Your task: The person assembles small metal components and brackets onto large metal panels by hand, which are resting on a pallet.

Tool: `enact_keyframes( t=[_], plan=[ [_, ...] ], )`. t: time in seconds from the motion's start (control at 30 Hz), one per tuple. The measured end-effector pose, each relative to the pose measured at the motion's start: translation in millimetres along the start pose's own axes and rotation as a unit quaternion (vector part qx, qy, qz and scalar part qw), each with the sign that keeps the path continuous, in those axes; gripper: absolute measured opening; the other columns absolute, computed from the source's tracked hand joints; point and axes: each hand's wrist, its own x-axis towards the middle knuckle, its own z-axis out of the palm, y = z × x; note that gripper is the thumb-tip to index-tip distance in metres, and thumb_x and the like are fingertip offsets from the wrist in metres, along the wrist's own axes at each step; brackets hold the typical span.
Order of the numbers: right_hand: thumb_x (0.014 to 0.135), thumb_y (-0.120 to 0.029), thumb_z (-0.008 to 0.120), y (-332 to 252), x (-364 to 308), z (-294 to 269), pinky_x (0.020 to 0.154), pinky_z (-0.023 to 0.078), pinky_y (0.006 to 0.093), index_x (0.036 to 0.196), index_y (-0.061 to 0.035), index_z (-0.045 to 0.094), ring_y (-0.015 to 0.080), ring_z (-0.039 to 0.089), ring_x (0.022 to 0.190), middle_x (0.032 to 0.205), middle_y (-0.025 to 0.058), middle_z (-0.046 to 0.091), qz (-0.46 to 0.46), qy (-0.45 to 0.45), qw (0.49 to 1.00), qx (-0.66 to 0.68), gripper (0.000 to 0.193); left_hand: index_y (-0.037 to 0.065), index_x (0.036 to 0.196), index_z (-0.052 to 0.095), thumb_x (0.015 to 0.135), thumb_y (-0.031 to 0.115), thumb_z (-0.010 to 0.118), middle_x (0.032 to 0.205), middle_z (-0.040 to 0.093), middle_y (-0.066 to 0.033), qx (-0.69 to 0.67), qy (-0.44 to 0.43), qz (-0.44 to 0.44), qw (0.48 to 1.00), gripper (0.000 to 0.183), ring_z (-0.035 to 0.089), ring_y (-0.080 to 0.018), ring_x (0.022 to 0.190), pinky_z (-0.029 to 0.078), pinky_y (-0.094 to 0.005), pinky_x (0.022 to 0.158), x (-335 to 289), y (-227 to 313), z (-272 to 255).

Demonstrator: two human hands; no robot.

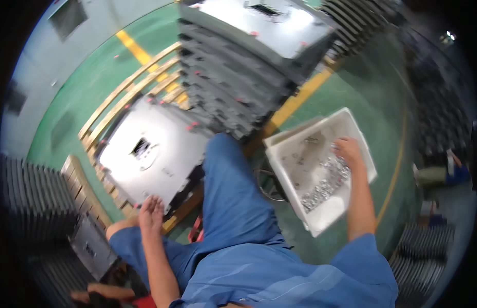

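Observation:
My right hand (348,150) reaches into a white plastic bin (319,226) on my right. Its fingers are bent together at the upper edge of a heap of small shiny metal parts (325,186); their exact kind is too small to tell. On the left, my left hand (151,214) is held at the near edge of a flat silver-grey metal panel (166,136). Its fingers are loosely bent and slightly apart, with nothing plainly in them. A dark cutout and small red pieces along the edges mark the panel.
A wooden pallet (102,118) lies under the panel. Beyond it rises a tall stack of dark grey panels (223,72). More stacked panels (35,187) stand at the left, others (423,251) at the lower right. Another person's arm (107,291) shows at the lower left.

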Motion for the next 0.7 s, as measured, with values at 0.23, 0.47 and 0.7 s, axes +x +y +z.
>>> enact_keyframes(
  t=[0.23, 0.47, 0.7],
  plan=[
    [0.077, 0.004, 0.058, -218.8, -47.0, -125.6, 0.065, 0.049, 0.0206, 0.093, 0.0023, 0.059, 0.0093, 0.057, 0.073, 0.079, 0.0034, 0.058, 0.014, 0.073, 0.904, 0.42, 0.017, -0.002, 0.106, 0.053, 0.088, 0.018, 0.052, 0.102, 0.059, -0.015, -0.092, -0.133, -0.112, 0.98, 0.027, 0.058, -0.0284, 0.096, 0.049, -0.0408, 0.088, -42.6, -30.6, 89.2],
    [0.075, -0.007, 0.061, -427.1, -31.6, 50.3, 0.067, 0.049, 0.0376, 0.09, -0.0018, 0.061, 0.0349, 0.059, 0.077, 0.089, 0.0174, 0.059, -0.417, -0.111, 0.87, 0.238, 0.015, -0.005, 0.108, 0.049, 0.095, 0.031, 0.036, 0.106, 0.057, -0.0182, -0.269, -0.22, -0.188, 0.918, 0.04, 0.055, -0.0318, 0.102, 0.045, -0.0432, 0.091, -73.5, -15.9, 126.4],
    [0.081, -0.006, 0.057, -486.6, -25.8, 117.7, 0.069, 0.05, 0.0404, 0.093, -0.0028, 0.057, 0.0357, 0.058, 0.08, 0.091, 0.0167, 0.059, -0.488, -0.142, 0.83, 0.228, 0.013, -0.001, 0.101, 0.053, 0.096, 0.03, 0.032, 0.093, 0.059, -0.0124, -0.259, -0.16, -0.122, 0.945, 0.037, 0.059, -0.0252, 0.088, 0.049, -0.0385, 0.081, -44.5, 28.4, 67.6]
  ],
)
